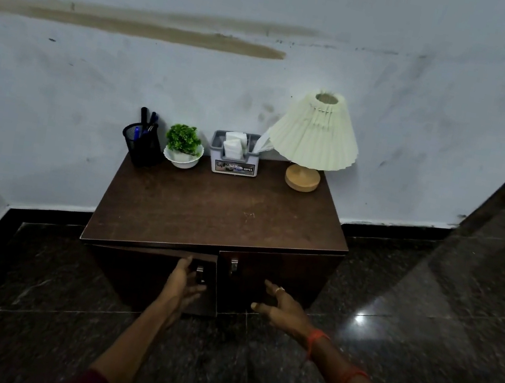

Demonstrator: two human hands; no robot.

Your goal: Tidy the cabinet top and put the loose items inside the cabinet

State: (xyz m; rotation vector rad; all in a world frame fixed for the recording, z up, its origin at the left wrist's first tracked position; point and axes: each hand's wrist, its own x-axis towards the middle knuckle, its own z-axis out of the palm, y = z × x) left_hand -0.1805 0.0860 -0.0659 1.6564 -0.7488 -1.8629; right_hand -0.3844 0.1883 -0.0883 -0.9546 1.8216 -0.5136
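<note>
A dark brown cabinet (pixel 207 214) stands against the wall, with two doors below its top. The left door (pixel 143 276) stands slightly ajar; the right door (pixel 277 275) looks flush. My left hand (pixel 184 283) is open, fingers spread, against the left door beside its metal handle (pixel 199 274). My right hand (pixel 283 307) is open with its palm toward the right door, below that door's handle (pixel 233 265). Along the back of the top stand a black mesh pen holder (pixel 142 146), a small green plant in a white bowl (pixel 184 146), a grey tissue box (pixel 235 154) and a pleated lamp (pixel 314 138).
The cabinet sits in a corner of pale, stained walls. Dark glossy stone floor (pixel 423 320) surrounds it on the left, front and right. The front part of the cabinet top is bare wood.
</note>
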